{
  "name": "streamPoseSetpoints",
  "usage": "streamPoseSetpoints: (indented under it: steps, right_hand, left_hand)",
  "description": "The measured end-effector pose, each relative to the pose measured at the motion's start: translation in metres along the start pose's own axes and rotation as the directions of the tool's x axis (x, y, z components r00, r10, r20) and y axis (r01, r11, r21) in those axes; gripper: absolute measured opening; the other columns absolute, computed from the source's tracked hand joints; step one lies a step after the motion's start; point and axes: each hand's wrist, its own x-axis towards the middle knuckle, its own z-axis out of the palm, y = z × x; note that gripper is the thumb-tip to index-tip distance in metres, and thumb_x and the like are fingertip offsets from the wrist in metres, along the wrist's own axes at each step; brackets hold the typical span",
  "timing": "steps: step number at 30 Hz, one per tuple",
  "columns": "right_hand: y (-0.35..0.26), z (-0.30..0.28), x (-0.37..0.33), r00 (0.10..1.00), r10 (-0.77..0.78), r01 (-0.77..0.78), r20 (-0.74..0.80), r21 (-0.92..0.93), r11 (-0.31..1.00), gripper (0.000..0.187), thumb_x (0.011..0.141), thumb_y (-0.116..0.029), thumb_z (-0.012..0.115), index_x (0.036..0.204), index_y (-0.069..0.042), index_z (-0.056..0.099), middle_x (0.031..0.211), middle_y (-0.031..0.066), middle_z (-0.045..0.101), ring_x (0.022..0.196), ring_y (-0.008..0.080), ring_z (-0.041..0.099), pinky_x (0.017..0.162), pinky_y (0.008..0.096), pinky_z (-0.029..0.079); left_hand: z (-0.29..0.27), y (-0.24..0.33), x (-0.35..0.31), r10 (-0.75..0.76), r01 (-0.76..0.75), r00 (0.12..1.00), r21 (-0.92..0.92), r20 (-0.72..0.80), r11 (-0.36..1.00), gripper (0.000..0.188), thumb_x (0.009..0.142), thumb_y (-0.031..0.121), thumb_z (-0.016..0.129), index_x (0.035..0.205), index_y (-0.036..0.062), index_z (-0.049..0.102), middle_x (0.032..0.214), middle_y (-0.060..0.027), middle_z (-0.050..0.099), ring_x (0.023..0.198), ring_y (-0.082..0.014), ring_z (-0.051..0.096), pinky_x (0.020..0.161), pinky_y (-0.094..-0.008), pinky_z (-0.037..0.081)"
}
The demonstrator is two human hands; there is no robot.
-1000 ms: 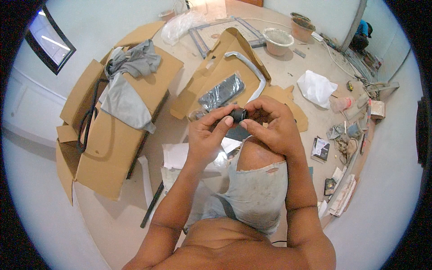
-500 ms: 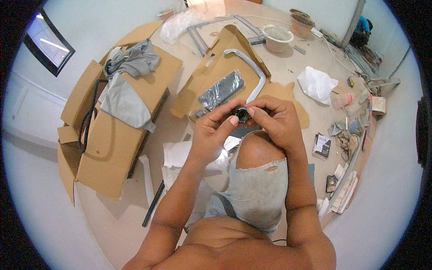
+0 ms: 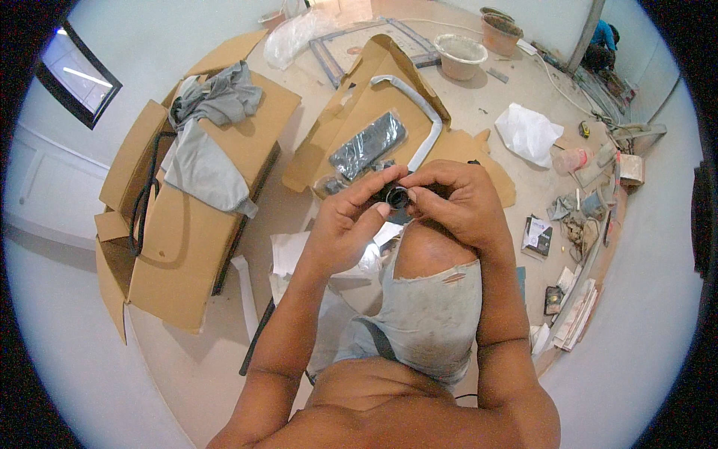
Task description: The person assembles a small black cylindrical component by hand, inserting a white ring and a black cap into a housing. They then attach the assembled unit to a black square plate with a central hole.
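Observation:
A small round black fitting with a hollow, ring-like opening (image 3: 397, 198) is between my two hands, just above my bent knee. My left hand (image 3: 346, 223) is closed on its left side, fingers behind and thumb along the lower rim. From the other side my right hand (image 3: 462, 203) pinches the rim with thumb and forefinger. Beyond the hands, an open cardboard tray (image 3: 307, 161) bears a plastic-wrapped dark rectangular piece (image 3: 368, 144) and a long bent bar in pale wrapping (image 3: 423, 112). Parts of the fitting are hidden by my fingers.
To the left stands a large cardboard box (image 3: 176, 277) with grey cloths (image 3: 206, 168) on top. A bucket (image 3: 460, 57) and a framed panel (image 3: 329, 60) are at the back. Tools and scraps line the right wall, with a white bag (image 3: 527, 135) nearby. A person (image 3: 600, 49) crouches far right.
Both hands have shifted slightly left and nearer with the black fitting, which has turned a little. My right thumb and forefinger have moved closer to its rim.

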Motion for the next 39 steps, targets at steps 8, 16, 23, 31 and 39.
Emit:
streamPoseSetpoints:
  steps: [8, 16, 23, 31, 39]
  right_hand:
    - [0.000, 0.005, 0.001, 0.999, -0.001, -0.002, -0.036, -0.063, 0.998, 0.018, 0.083, -0.014, 0.067, 0.092, 0.003, 0.069, 0.084, 0.0127, 0.070, 0.079, 0.0192, 0.067, 0.073, 0.0326, 0.052]
    - [0.004, 0.003, 0.001, 0.999, -0.014, 0.018, -0.035, 0.111, 0.994, 0.013, 0.085, -0.010, 0.066, 0.090, 0.002, 0.068, 0.085, 0.0069, 0.066, 0.080, 0.0147, 0.063, 0.072, 0.0290, 0.051]
    - [-0.001, 0.002, -0.001, 1.000, -0.007, 0.007, -0.026, 0.022, 1.000, 0.013, 0.085, -0.011, 0.067, 0.089, 0.001, 0.069, 0.082, 0.0076, 0.067, 0.076, 0.0139, 0.063, 0.070, 0.0285, 0.050]
    - [-0.009, 0.001, 0.000, 0.988, -0.152, 0.154, 0.027, -0.241, 0.958, 0.011, 0.086, -0.010, 0.064, 0.089, 0.000, 0.069, 0.080, 0.0113, 0.068, 0.074, 0.0166, 0.064, 0.067, 0.0313, 0.051]
    - [-0.008, 0.009, -0.003, 0.970, -0.242, 0.244, -0.033, 0.093, 0.965, 0.023, 0.081, -0.006, 0.068, 0.104, -0.001, 0.064, 0.096, 0.0066, 0.062, 0.090, 0.0161, 0.062, 0.081, 0.0297, 0.051]
  left_hand:
    - [0.010, -0.003, -0.002, -0.115, 0.110, 0.985, -0.041, -0.130, 0.993, 0.041, 0.093, -0.005, 0.041, 0.132, -0.0029, 0.051, 0.124, -0.0130, 0.059, 0.109, -0.0169, 0.060, 0.095, -0.0304, 0.051]
    - [0.018, -0.008, 0.005, -0.139, 0.100, 0.981, -0.271, -0.132, 0.957, 0.040, 0.092, -0.006, 0.042, 0.131, -0.0047, 0.049, 0.121, -0.0141, 0.060, 0.107, -0.0175, 0.062, 0.097, -0.0299, 0.051]
    - [0.009, -0.003, 0.000, -0.027, 0.022, 0.992, -0.044, -0.120, 0.999, 0.040, 0.087, -0.007, 0.051, 0.127, -0.0018, 0.055, 0.121, -0.0090, 0.058, 0.112, -0.0188, 0.059, 0.099, -0.0316, 0.047]
    - [-0.010, 0.004, -0.001, 0.002, -0.003, 1.000, -0.152, -0.011, 0.988, 0.037, 0.083, -0.002, 0.070, 0.120, 0.0008, 0.062, 0.117, -0.0077, 0.058, 0.110, -0.0156, 0.059, 0.093, -0.0273, 0.049]
    - [-0.008, 0.010, 0.003, -0.065, 0.046, 0.992, -0.169, -0.111, 0.985, 0.035, 0.080, -0.001, 0.075, 0.113, 0.0000, 0.064, 0.115, -0.0076, 0.060, 0.103, -0.0138, 0.062, 0.086, -0.0275, 0.053]
